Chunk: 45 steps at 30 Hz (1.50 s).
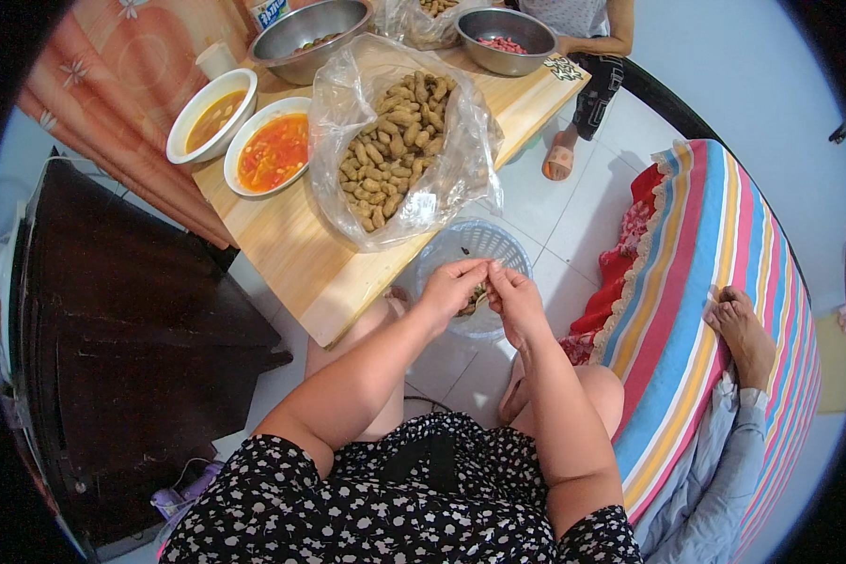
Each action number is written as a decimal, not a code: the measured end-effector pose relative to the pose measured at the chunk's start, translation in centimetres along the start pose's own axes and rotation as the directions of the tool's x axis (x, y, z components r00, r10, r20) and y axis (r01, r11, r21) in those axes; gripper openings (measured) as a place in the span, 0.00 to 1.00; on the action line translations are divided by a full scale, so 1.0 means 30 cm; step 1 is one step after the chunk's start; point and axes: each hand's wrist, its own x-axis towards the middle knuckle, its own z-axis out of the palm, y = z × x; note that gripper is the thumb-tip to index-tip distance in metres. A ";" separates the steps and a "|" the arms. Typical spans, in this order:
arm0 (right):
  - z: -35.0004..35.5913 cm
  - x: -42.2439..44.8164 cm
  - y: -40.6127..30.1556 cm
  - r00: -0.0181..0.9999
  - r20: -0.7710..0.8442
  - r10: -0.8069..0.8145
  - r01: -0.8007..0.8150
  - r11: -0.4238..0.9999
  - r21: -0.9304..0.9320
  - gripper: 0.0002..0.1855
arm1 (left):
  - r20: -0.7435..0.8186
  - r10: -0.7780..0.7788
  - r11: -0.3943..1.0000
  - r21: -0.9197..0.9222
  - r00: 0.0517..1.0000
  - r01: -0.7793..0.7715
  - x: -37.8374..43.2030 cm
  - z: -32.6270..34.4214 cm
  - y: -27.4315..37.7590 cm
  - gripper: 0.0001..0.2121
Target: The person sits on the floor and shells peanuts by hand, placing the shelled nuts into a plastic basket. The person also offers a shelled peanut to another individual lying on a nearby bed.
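My left hand [455,283] and my right hand [516,302] meet with pinched fingertips above a pale blue plastic basket [511,243]. Whatever is between the fingertips is too small and too covered to make out. Under the hands, the basket holds dark and greenish scraps [474,302], partly hidden, inside what looks like a clear liner. Beyond the hands, an open clear plastic bag [465,176] full of unshelled peanuts [395,144] rests on the wooden table [310,268].
Left of the bag stand a bowl of red soup [273,151] and a bowl of brownish soup [215,121]. A metal basin [310,39] and a metal bowl with pinkish-red kernels [504,46] sit behind. One person [585,42] is opposite; another's foot [744,331] rests on the striped bed [684,282].
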 end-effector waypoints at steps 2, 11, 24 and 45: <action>0.003 0.008 0.010 0.999 -0.021 -0.041 0.041 0.999 -0.010 0.15 | 0.027 0.008 1.000 -0.020 1.000 -0.008 0.005 -0.007 -0.008 0.14; 0.017 0.014 0.048 0.983 -0.046 -0.176 0.168 0.975 -0.144 0.07 | -0.014 0.197 0.979 0.044 0.980 -0.197 -0.010 0.007 0.003 0.10; -0.005 -0.019 -0.028 0.992 0.032 0.125 -0.128 0.982 0.137 0.07 | -0.135 0.039 0.956 -0.283 0.990 -0.077 0.048 -0.033 -0.036 0.11; 0.098 -0.027 -0.068 0.941 0.250 -0.226 0.102 0.898 0.428 0.25 | 0.210 0.042 0.737 -0.667 0.977 0.112 0.009 -0.028 0.009 0.15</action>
